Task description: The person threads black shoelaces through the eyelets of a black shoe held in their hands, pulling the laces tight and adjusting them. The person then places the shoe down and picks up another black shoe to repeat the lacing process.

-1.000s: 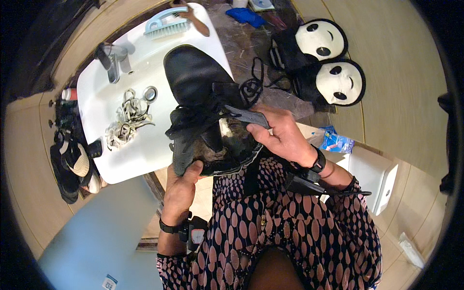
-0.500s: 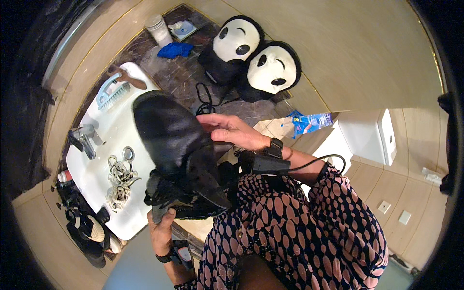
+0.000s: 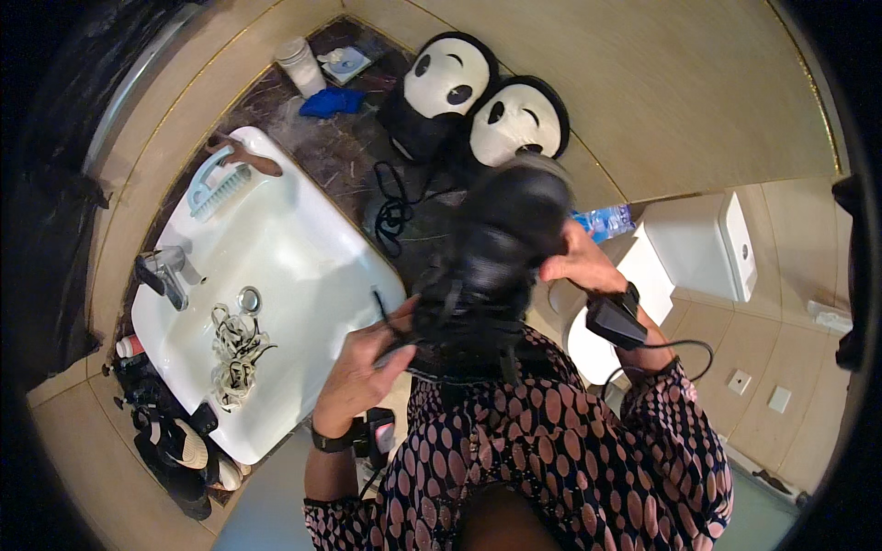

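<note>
A black leather boot [image 3: 491, 243], slightly blurred, is between my two hands in front of my body, its toe pointing away from me and a little right. My left hand [image 3: 356, 375] is closed at the left side of its shaft, where a loose dark strap or lace sticks out past the fingers. On the right, my right hand [image 3: 588, 262] grips the side of the boot near the toe, with the far fingers hidden. The boot is just right of the white sink [image 3: 317, 207]. A tangle of pale laces [image 3: 236, 340] lies in the basin.
On the sink's far corner lie a light-blue brush [image 3: 219, 193] and a brown piece. The dark counter holds a jar [image 3: 301, 66], a blue cloth [image 3: 331, 102], black laces [image 3: 393, 213] and two panda-faced items [image 3: 448, 81]. Shoes [image 3: 179, 450] sit left; a toilet [image 3: 698, 243] stands right.
The boot has moved from over the sink to the right and turned, toe now up-right. My left hand rose to its side; my right hand shifted right onto it.
</note>
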The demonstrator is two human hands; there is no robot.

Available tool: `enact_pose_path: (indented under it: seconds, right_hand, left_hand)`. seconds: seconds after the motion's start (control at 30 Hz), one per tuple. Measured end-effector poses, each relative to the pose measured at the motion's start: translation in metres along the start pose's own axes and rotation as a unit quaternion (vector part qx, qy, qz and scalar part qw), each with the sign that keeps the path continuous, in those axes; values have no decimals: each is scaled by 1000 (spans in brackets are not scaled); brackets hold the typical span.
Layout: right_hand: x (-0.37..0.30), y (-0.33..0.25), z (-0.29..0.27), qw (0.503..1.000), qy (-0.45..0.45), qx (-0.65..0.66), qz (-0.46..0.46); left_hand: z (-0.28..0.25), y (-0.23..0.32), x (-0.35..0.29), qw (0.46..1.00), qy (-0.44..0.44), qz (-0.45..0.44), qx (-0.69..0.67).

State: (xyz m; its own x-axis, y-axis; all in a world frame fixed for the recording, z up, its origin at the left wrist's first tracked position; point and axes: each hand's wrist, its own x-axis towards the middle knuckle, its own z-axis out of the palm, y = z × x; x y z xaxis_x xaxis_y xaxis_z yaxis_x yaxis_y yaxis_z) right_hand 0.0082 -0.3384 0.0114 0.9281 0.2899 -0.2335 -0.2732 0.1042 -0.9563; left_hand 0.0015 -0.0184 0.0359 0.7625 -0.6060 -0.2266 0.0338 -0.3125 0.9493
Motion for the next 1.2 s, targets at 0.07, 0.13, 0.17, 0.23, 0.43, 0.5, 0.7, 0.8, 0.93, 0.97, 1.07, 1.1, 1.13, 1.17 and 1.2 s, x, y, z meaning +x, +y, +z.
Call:
enact_pose_path:
  seconds: [0.07,0.13,0.17,0.23,0.43,0.5,0.7,0.8,0.93,0.97,1.07,1.1,1.13,1.17,1.2]
  right_hand:
    - [-17,5,0,995,79,53,23]
    - [-30,17,-5,987,134,88,3]
    - [-36,19,-6,982,160,100,-1]
    - [-47,21,-8,970,210,119,-21]
    - [-70,24,-31,958,282,59,-6]
    - [-71,28,-39,955,293,54,0]
    - [-64,25,-56,958,281,61,-4]
    - [-58,24,-63,963,267,34,-8]
    - [-54,23,-71,972,233,23,-8]
    - [-54,23,-73,975,220,24,-3]
    - [-52,24,-80,980,197,25,2]
    - [-53,26,-85,981,193,23,9]
    - [-54,29,-89,981,191,21,15]
    - [-55,33,-93,981,191,10,25]
    - [-56,33,-94,981,192,11,28]
  left_hand:
    - [8,-3,14,999,-28,23,-15]
    - [13,-9,31,994,-39,95,41]
    - [15,-10,37,993,-57,92,40]
    - [18,-13,52,990,-99,98,33]
    - [-6,-33,96,989,-49,-36,-132]
    - [-10,-34,114,968,73,-83,-226]
    - [-14,-58,167,907,182,-135,-354]
    - [-5,-64,200,874,224,-142,-407]
    - [11,-62,227,841,288,-152,-431]
    - [15,-59,228,832,309,-169,-429]
    - [16,-61,234,830,321,-184,-417]
    - [18,-61,234,830,320,-182,-420]
    - [16,-60,231,829,318,-180,-422]
    - [13,-61,229,830,315,-179,-424]
    - [8,-71,225,837,318,-175,-409]
